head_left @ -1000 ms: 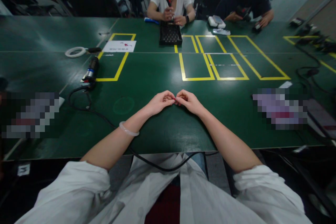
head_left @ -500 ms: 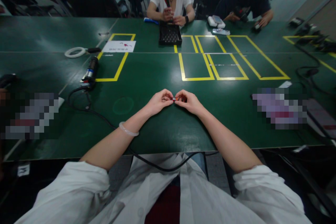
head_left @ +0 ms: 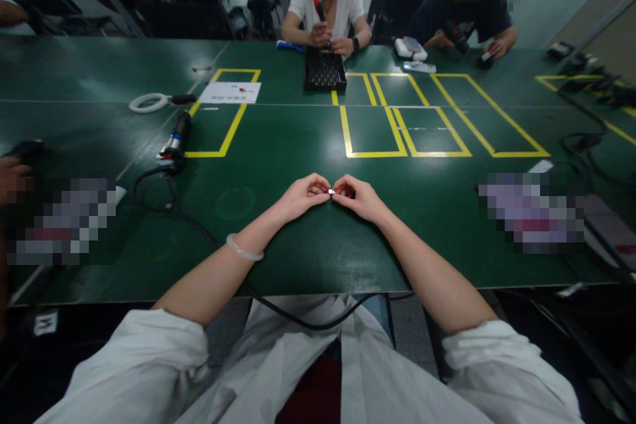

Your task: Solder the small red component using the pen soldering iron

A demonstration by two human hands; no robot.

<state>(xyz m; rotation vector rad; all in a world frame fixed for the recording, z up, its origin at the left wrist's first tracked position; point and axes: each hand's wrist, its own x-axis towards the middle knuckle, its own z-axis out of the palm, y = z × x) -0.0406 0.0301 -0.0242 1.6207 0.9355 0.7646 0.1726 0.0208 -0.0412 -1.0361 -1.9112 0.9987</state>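
Observation:
My left hand [head_left: 302, 196] and my right hand [head_left: 358, 197] rest on the green table [head_left: 318, 245], fingertips meeting in the middle. Both pinch one tiny part [head_left: 331, 191], whitish with a bit of red; it is too small to name. A pale bangle [head_left: 242, 248] circles my left wrist. Both forearms lie on the table, with white sleeves pushed up past the elbows.
A black cabled tool [head_left: 175, 138] lies left of my hands, its cord running past the table's near edge. Yellow tape rectangles [head_left: 397, 126] mark the far half. A black tray [head_left: 324, 71] sits before a person opposite. A white ring [head_left: 148, 103] and paper sheet [head_left: 229, 92] lie far left.
My hands stay pinched together in the same spot. The small part between the fingertips shows more whitish now. The view has tilted slightly, so everything sits a little lower.

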